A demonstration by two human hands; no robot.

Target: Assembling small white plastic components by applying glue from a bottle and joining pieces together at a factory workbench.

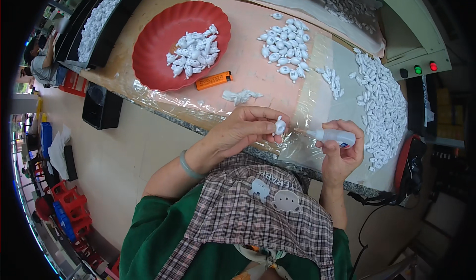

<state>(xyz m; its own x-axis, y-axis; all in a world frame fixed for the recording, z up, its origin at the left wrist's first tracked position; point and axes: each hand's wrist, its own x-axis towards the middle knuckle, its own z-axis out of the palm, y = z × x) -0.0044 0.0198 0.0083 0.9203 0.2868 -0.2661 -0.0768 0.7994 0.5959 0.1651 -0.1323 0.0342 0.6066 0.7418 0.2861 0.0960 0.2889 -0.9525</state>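
My left hand (243,128) pinches a small white plastic piece (279,126) between thumb and fingers, just above the table's near edge. My right hand (343,151) grips a small white squeeze bottle (333,136) with its thin nozzle pointing left, its tip almost touching the white piece. A grey band sits on my left wrist. A checked apron covers my lap below both hands.
A red dish (153,42) holds several white pieces beside an orange lighter (213,80). More white pieces lie in a group (285,49) and a long heap (379,106) on the plastic-covered table (248,76). A crumpled white scrap (240,96) lies near. Control buttons (418,69) at right.
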